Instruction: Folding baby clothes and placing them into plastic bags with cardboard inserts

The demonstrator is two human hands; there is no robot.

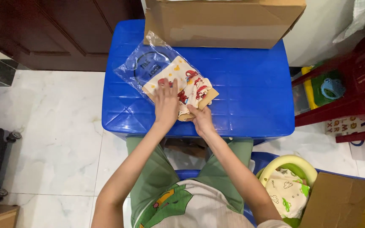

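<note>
A folded printed garment in a clear plastic bag is seen left of centre on the blue desk. It is pressed flat by the left hand, fingers spread open, nothing gripped. Its near edge is pinched by the right hand, fingers closed. A cardboard box is seen at the upper centre.

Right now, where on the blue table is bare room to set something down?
The blue table is bare right of the bagged printed cloth, below the cardboard box. The left half is crowded: left hand and right hand press the cloth.
</note>
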